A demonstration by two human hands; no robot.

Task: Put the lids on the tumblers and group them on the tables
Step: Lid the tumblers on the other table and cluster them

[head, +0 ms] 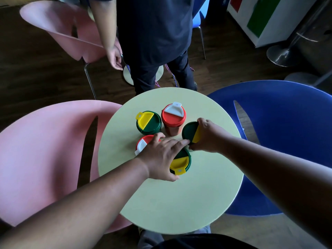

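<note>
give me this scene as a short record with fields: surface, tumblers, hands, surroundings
surface: round pale green table
tumblers: five, all lidded, clustered together; far green tumbler, far red tumbler, right green tumbler, near red tumbler, near green tumbler
left hand: resting across the near red and near green tumblers
right hand: gripping the right green tumbler's lid
surroundings: pink chair left, blue chair right, standing person beyond the table

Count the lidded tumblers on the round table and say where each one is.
5. A green one at far left, a red one at the far middle, a green one under the right hand, a red one and a green one by the left hand.
</note>
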